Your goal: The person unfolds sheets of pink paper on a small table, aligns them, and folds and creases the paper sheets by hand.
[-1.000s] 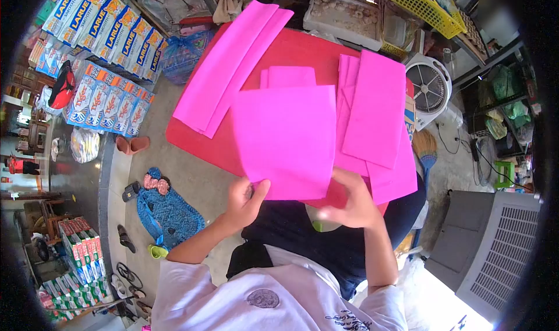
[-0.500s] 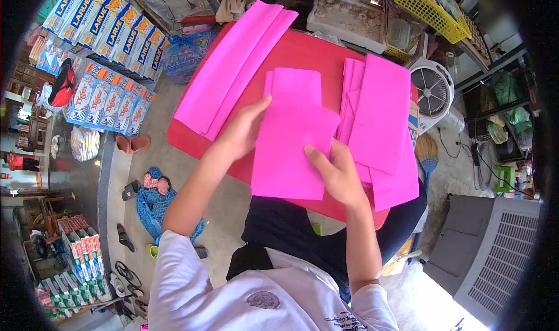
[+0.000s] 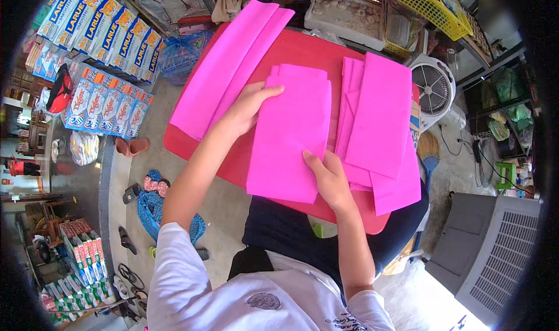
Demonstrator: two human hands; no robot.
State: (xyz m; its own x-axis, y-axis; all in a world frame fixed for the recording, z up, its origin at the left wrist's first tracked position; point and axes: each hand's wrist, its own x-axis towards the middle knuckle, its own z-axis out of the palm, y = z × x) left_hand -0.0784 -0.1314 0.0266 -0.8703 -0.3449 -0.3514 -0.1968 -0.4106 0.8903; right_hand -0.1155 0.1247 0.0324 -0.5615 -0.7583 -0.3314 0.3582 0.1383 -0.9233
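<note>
1. While the head view looks down, a folded bright pink paper sheet (image 3: 289, 134) lies flat at the middle of the round red plastic table (image 3: 303, 48).
2. At 9 o'clock of that sheet, the left hand (image 3: 249, 105) lies open, fingers flat on its upper left edge, gripping nothing.
3. At 5 o'clock of it, the right hand (image 3: 329, 178) presses its lower right corner, fingers spread and unclenched.
4. At 3 o'clock, a stack of pink paper sheets (image 3: 377, 118) lies just beside it.
5. At 10 o'clock, long folded pink paper strips (image 3: 230, 66) overhang the table's edge.
</note>
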